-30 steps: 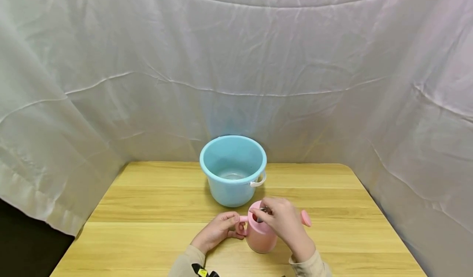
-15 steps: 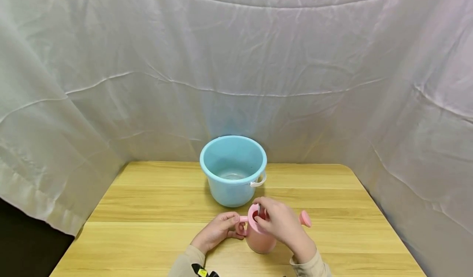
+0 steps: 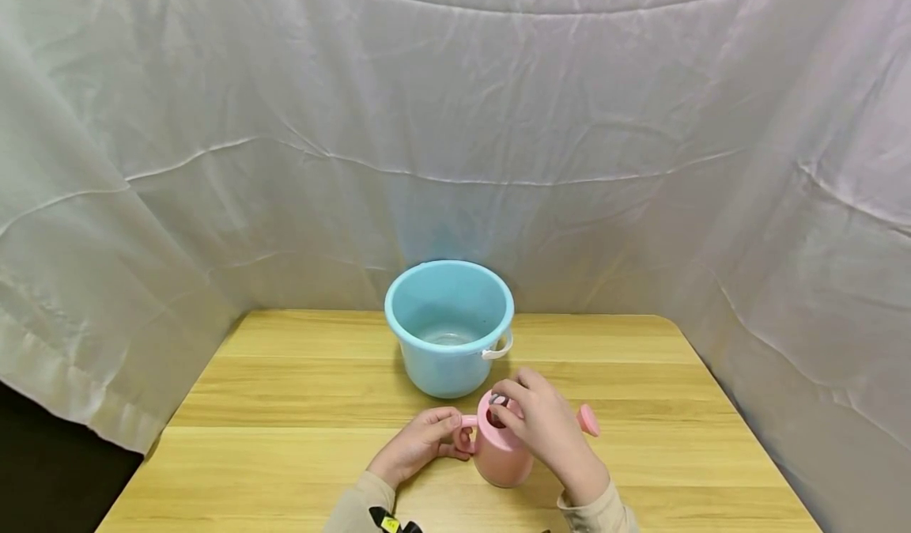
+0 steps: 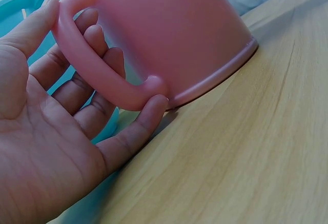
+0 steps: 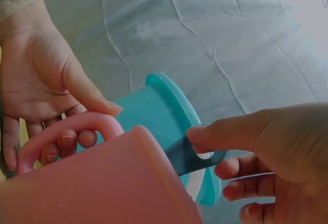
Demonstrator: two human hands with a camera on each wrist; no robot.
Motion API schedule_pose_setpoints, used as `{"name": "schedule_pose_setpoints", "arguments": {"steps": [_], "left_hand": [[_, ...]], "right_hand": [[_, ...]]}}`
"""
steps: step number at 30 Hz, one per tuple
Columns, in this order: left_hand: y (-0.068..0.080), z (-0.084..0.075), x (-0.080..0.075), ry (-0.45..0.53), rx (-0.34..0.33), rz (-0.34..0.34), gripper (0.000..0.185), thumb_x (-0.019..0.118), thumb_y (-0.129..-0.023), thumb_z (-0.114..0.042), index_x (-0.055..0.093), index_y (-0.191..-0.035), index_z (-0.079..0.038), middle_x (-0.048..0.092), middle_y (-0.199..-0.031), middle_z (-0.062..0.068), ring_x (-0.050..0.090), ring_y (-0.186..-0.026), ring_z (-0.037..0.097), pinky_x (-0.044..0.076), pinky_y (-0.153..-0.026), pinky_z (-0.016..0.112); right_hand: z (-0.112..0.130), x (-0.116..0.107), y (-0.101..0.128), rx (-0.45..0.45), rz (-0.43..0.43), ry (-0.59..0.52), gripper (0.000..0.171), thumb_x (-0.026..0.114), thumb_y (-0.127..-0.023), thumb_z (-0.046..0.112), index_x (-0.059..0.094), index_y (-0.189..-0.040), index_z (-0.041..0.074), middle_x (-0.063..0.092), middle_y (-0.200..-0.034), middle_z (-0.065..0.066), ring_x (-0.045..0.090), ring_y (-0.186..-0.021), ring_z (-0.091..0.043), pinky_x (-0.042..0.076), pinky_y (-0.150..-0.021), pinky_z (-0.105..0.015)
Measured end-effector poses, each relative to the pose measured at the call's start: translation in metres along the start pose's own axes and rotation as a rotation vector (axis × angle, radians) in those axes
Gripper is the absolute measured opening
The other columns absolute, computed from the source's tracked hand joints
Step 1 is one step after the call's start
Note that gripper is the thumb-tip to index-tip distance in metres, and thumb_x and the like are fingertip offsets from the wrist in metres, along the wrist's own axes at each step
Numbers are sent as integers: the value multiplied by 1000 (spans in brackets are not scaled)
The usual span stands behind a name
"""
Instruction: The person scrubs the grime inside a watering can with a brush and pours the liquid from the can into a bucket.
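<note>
Tabletop unchanged; right hand (image 3: 541, 426) lifted utensil (image 5: 192, 157) slightly.

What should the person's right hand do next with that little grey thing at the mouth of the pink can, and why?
Probably lift it straight up and clear of the rim. The right hand pinches a flat grey metal piece that dips into the opening of the pink plastic watering can, while the left hand grips the can's handle, steadying it on the wooden table.

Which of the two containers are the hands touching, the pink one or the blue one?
The pink watering can. The left hand grips its handle, and the right hand is at its top opening. The blue bucket stands untouched behind it.
</note>
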State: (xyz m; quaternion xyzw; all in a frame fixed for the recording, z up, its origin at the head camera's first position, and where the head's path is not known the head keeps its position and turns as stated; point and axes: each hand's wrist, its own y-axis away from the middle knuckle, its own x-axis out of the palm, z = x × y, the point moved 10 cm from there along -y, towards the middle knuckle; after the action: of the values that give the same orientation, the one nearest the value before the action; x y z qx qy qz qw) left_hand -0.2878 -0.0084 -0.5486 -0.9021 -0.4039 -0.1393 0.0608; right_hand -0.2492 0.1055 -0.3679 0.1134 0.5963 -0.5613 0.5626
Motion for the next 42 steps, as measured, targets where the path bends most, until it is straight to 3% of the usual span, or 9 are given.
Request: {"name": "schedule_pose_setpoints", "arguments": {"steps": [10,16,21,31,42], "left_hand": [[0,1,-1,-4,-1,-9,27,44,-104,-25,59,-83,-15,63,-90,-4,66,-90,12,57,-85,36],[-1,-1,-1,-7,3,-6,27,44,-104,-25,59,-84,-16,65,-89,-3,65,-89,12,57,-84,36],[-1,0,-1,-1,2,-6,26,45,-103,-26,60,-84,-16,65,-89,-3,65,-89,12,57,-84,35],[-2,4,-2,-12,-3,-2,28,45,-104,-28,60,-83,-17,63,-89,-6,65,-91,12,56,-86,36],[-2,5,-3,-13,4,8,29,43,-104,-27,59,-83,-16,61,-89,-6,65,-93,12,56,-85,35]], "right_hand": [[2,-5,0,13,-5,-135,8,75,-82,16,70,-82,21,62,-76,14,49,-65,3,44,-59,-15],[12,-24,1,-68,-128,-201,11,75,-81,9,70,-86,18,60,-73,12,46,-63,4,42,-55,-12],[16,-34,2,-118,-191,-223,14,75,-81,6,69,-86,18,58,-71,12,50,-61,-4,42,-55,-13],[22,-29,3,-197,-211,-130,7,75,-82,14,69,-85,17,60,-71,11,51,-62,-3,40,-59,-9],[18,-10,1,-216,-168,-67,14,80,-76,12,68,-81,17,65,-76,8,54,-70,-6,47,-66,-25]]}}
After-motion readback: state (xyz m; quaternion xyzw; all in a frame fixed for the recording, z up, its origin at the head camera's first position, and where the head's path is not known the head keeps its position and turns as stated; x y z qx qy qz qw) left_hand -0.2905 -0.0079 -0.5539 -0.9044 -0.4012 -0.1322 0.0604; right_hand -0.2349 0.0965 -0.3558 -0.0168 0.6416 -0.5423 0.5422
